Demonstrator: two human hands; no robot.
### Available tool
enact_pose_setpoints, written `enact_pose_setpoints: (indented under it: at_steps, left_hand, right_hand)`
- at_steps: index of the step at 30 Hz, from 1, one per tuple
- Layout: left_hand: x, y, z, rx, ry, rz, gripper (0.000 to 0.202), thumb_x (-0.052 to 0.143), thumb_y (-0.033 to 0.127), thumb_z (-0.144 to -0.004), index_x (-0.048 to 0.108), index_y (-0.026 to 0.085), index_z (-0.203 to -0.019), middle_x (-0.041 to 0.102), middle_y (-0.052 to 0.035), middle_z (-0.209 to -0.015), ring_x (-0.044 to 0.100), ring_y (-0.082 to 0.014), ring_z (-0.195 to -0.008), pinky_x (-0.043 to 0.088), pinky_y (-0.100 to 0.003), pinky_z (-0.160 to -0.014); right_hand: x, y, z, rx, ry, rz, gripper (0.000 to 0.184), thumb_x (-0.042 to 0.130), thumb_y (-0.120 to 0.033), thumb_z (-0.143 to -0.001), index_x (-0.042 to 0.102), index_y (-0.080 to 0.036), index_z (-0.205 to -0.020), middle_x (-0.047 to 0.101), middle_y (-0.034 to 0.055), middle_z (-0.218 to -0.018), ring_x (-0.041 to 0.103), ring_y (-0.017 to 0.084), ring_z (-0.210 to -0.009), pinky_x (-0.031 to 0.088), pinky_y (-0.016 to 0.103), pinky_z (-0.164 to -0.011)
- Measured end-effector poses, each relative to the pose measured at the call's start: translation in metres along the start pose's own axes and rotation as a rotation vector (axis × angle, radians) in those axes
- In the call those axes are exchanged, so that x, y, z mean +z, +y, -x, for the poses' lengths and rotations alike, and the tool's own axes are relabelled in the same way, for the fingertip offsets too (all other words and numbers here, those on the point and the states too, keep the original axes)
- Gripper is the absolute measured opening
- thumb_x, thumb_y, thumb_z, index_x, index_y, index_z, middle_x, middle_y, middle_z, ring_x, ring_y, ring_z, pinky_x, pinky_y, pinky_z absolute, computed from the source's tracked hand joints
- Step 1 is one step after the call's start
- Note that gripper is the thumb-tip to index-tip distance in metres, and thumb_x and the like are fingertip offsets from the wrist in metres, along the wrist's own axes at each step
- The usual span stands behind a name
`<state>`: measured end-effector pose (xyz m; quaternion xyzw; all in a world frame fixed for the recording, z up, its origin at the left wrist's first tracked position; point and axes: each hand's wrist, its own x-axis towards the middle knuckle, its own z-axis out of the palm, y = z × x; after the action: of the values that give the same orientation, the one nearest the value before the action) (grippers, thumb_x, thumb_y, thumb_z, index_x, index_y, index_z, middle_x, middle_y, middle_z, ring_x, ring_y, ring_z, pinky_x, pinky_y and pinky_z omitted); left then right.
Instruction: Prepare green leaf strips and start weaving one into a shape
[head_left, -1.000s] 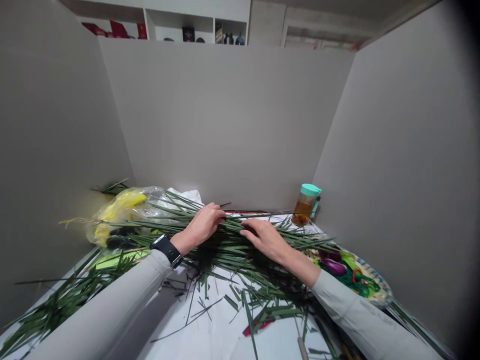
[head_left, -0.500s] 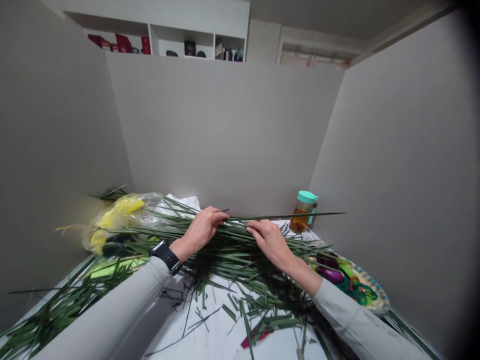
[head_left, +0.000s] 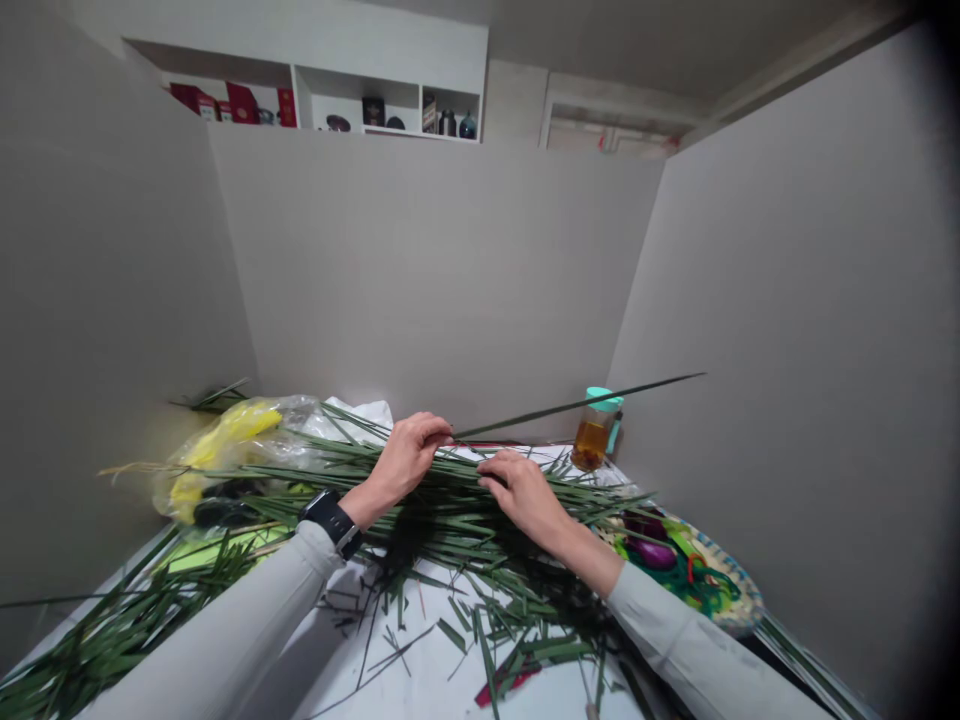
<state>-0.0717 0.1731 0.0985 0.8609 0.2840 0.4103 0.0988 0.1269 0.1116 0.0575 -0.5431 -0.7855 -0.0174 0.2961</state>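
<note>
At the centre of the frame, one long leaf strip [head_left: 577,405] is pinched by the closed left hand [head_left: 409,455]; the right hand [head_left: 517,490] rests half-open, flat on the leaf pile [head_left: 450,510]. The jar [head_left: 592,440] behind could probably be toppled if the raised tip is swung.

dark green leaf strips [head_left: 465,505], yellow bag [head_left: 225,440], teal-lidded amber jar [head_left: 594,430]

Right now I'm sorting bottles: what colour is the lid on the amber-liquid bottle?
Teal lid on the bottle, head view.
</note>
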Motion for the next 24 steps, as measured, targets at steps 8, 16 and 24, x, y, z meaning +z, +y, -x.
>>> enact_pose_setpoints:
  at_steps: [8,16,24]
  left_hand:
    - [-0.031,0.05,-0.015,0.078,0.135,0.106,0.018,0.049,0.02,-0.093,0.06,0.017,-0.08,0.056,0.0001,-0.073,0.05,-0.0126,-0.067,0.037,-0.023,-0.064]
    - [-0.047,0.072,-0.023,0.136,-0.008,-0.05,0.018,0.05,0.014,-0.091,0.063,0.017,-0.08,0.059,0.0007,-0.07,0.051,-0.013,-0.064,0.035,-0.023,-0.06]
    - [-0.033,0.013,-0.022,0.158,-0.03,-0.401,0.023,0.051,0.004,-0.088,0.069,0.017,-0.095,0.065,-0.0103,-0.1,0.048,-0.0283,-0.101,0.035,-0.038,-0.08]
  right_hand:
    - [0.024,0.009,0.011,-0.022,-0.135,0.135,0.019,0.059,-0.03,-0.093,0.063,-0.015,-0.102,0.065,0.0053,-0.105,0.063,0.019,-0.096,0.052,0.041,-0.085]
    - [0.013,0.001,0.012,0.006,-0.067,0.156,0.018,0.057,-0.029,-0.094,0.063,-0.015,-0.103,0.065,0.0054,-0.106,0.063,0.018,-0.096,0.053,0.04,-0.085]
    - [-0.029,-0.006,0.009,0.039,-0.019,0.1,0.017,0.055,-0.028,-0.095,0.064,-0.016,-0.102,0.066,0.0047,-0.102,0.064,0.017,-0.094,0.052,0.04,-0.086]
